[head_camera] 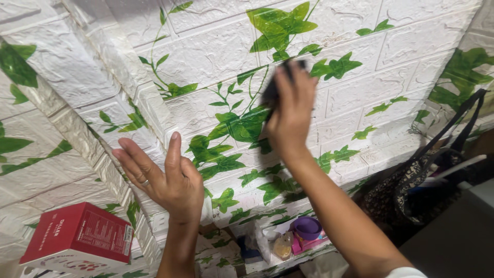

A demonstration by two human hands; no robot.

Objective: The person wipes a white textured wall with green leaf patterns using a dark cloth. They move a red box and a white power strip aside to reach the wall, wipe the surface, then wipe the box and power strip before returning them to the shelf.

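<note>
A white brick-pattern wall panel (216, 51) printed with green ivy fills the view. The right hand (290, 110) presses a small dark pad (271, 92) against it, fingers wrapped round the pad, while the left hand (167, 177) rests flat on the panel, fingers spread wide. A red box (77, 238) lies at lower left.
</note>
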